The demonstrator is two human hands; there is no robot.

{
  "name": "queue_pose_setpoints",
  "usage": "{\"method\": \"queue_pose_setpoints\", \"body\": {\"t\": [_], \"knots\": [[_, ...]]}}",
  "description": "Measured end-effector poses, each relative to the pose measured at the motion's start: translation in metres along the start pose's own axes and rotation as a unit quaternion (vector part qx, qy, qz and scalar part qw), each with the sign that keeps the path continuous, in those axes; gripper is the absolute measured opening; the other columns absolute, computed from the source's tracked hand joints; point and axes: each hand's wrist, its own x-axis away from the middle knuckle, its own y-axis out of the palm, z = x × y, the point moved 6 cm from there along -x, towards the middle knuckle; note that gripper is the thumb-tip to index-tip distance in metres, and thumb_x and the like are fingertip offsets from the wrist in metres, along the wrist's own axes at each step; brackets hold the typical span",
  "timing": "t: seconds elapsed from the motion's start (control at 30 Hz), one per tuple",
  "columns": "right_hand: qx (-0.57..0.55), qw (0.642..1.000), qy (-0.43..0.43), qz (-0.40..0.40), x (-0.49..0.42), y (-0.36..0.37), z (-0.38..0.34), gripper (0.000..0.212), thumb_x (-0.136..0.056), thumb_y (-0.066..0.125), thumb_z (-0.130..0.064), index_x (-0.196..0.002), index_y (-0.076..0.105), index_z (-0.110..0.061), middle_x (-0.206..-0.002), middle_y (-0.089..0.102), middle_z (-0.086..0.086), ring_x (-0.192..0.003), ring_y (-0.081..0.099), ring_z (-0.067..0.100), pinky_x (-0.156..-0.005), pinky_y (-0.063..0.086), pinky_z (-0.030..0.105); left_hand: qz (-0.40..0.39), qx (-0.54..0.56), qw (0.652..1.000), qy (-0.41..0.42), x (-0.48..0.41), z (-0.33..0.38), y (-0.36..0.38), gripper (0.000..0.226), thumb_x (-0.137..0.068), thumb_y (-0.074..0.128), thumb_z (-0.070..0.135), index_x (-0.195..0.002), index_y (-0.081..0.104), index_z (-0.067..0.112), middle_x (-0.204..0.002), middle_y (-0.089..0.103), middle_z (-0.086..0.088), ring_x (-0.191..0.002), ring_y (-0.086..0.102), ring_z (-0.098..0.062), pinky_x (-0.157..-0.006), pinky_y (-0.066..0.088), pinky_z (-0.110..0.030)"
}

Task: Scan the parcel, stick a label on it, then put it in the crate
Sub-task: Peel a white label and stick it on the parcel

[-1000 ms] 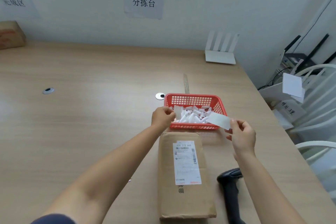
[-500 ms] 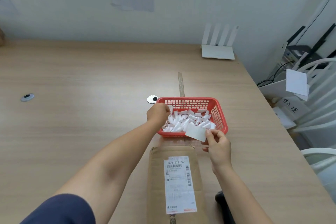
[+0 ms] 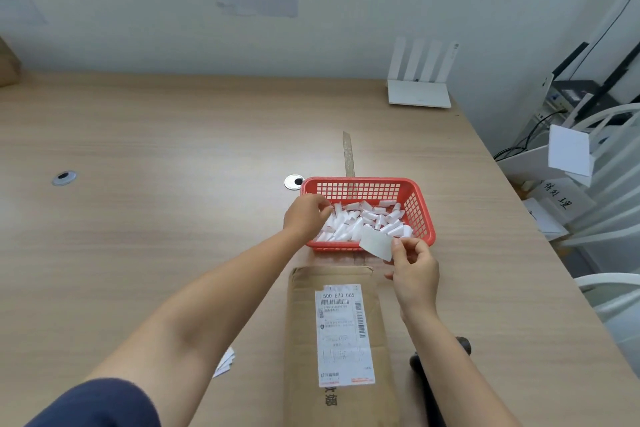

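Note:
A flat brown cardboard parcel (image 3: 304, 340) lies on the table in front of me, with a printed shipping label (image 3: 344, 333) on top. My right hand (image 3: 415, 274) pinches a small blank white label (image 3: 375, 244) just above the parcel's far end, at the front rim of a red basket (image 3: 422, 211). My left hand (image 3: 304, 218) reaches over the basket's left edge with its fingers curled down among white paper scraps; its fingertips are hidden. A black scanner (image 3: 420, 367) lies right of the parcel, mostly covered by my right forearm.
A white router (image 3: 419, 94) stands at the back right against the wall. A strip of tape (image 3: 348, 156) and a round cable grommet (image 3: 293, 181) lie behind the basket. White slips (image 3: 225, 362) show under my left forearm. White chairs (image 3: 606, 281) crowd the table's right edge.
My right hand has carried the white label left and down to the basket's front rim. My left hand has dropped from above the basket into the scraps.

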Motion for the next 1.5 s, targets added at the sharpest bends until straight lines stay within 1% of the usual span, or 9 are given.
{"method": "queue_pose_setpoints", "body": {"t": [0.13,0.23,0.43,0.53,0.8,1.07,1.2,1.33,1.5], "knots": [[0.066,0.991,-0.115,0.025,0.015,0.002,-0.02,0.007,-0.087,0.056,-0.012,-0.081,0.055,-0.016,-0.076,0.061,-0.004,-0.073,0.058,0.019,-0.059,0.042,0.019,-0.021,0.254,0.967,0.02,0.055,0.029,0.004,0.018,-0.088,0.059,0.014,-0.095,0.071,0.002,-0.089,0.073,-0.014,-0.066,0.064,-0.009,-0.063,0.053,-0.02],[0.103,0.976,-0.19,0.003,0.032,0.011,-0.033,0.003,-0.087,0.056,-0.012,-0.084,0.058,-0.013,-0.081,0.063,0.003,-0.073,0.059,0.021,-0.062,0.045,0.022,-0.046,0.372,0.927,0.009,0.096,0.038,0.011,0.018,-0.089,0.059,0.011,-0.098,0.071,0.003,-0.087,0.071,-0.007,-0.075,0.069,-0.013,-0.066,0.057,-0.018],[0.143,0.953,-0.262,-0.054,0.063,0.024,-0.043,0.002,-0.082,0.062,-0.009,-0.084,0.061,-0.007,-0.084,0.063,0.006,-0.08,0.059,0.022,-0.072,0.052,0.039,-0.037,0.505,0.86,-0.057,0.137,0.026,0.012,0.018,-0.091,0.054,0.015,-0.093,0.072,0.014,-0.088,0.073,-0.001,-0.081,0.07,-0.011,-0.069,0.058,-0.023],[0.165,0.949,-0.252,-0.098,0.068,0.029,-0.038,0.008,-0.079,0.067,-0.015,-0.085,0.066,-0.01,-0.104,0.063,0.009,-0.104,0.056,0.024,-0.091,0.043,0.029,-0.041,0.552,0.827,-0.097,0.143,0.018,0.009,0.024,-0.093,0.051,0.023,-0.093,0.071,0.009,-0.085,0.071,-0.003,-0.077,0.07,-0.009,-0.063,0.056,-0.019],[0.201,0.93,-0.215,-0.218,0.075,0.041,-0.025,0.029,-0.075,0.072,-0.024,-0.103,0.066,-0.021,-0.145,0.035,0.006,-0.135,0.028,0.019,-0.106,0.023,0.028,-0.046,0.564,0.817,-0.111,0.147,0.005,0.002,0.02,-0.09,0.057,0.01,-0.108,0.065,0.006,-0.096,0.067,-0.003,-0.079,0.062,-0.009,-0.069,0.053,-0.022],[0.083,0.977,-0.115,-0.157,0.04,0.029,-0.024,0.02,-0.08,0.065,-0.009,-0.091,0.054,-0.021,-0.078,0.058,-0.012,-0.076,0.058,0.01,-0.061,0.045,0.008,-0.131,0.485,0.856,-0.122,0.139,-0.005,0.0,0.017,-0.091,0.054,0.012,-0.101,0.066,0.021,-0.086,0.063,0.0,-0.079,0.06,-0.009,-0.063,0.054,-0.017],[0.084,0.985,-0.079,-0.13,0.029,0.03,-0.013,0.008,-0.079,0.066,-0.01,-0.08,0.059,-0.015,-0.072,0.06,-0.006,-0.071,0.057,0.012,-0.067,0.046,0.022,-0.067,0.465,0.869,-0.153,0.123,-0.014,-0.004,0.043,-0.087,0.059,0.003,-0.127,0.052,0.016,-0.08,0.061,-0.001,-0.083,0.061,-0.016,-0.067,0.053,-0.023],[0.101,0.987,-0.044,-0.115,0.022,0.039,0.001,0.008,-0.079,0.067,-0.015,-0.076,0.059,-0.014,-0.072,0.062,-0.001,-0.07,0.057,0.015,-0.07,0.045,0.028,0.033,0.387,0.907,-0.161,0.108,-0.025,-0.007,0.038,-0.081,0.067,0.005,-0.118,0.058,0.008,-0.072,0.061,0.001,-0.068,0.061,-0.009,-0.055,0.046,-0.016],[0.156,0.981,-0.039,-0.107,0.016,0.048,0.019,0.011,-0.079,0.066,-0.02,-0.074,0.06,-0.012,-0.072,0.063,0.0,-0.071,0.058,0.017,-0.067,0.042,0.028,0.075,0.221,0.966,-0.116,0.103,-0.029,-0.004,0.034,-0.076,0.072,0.008,-0.109,0.064,0.012,-0.083,0.062,-0.001,-0.073,0.06,-0.015,-0.072,0.051,-0.026]]}}
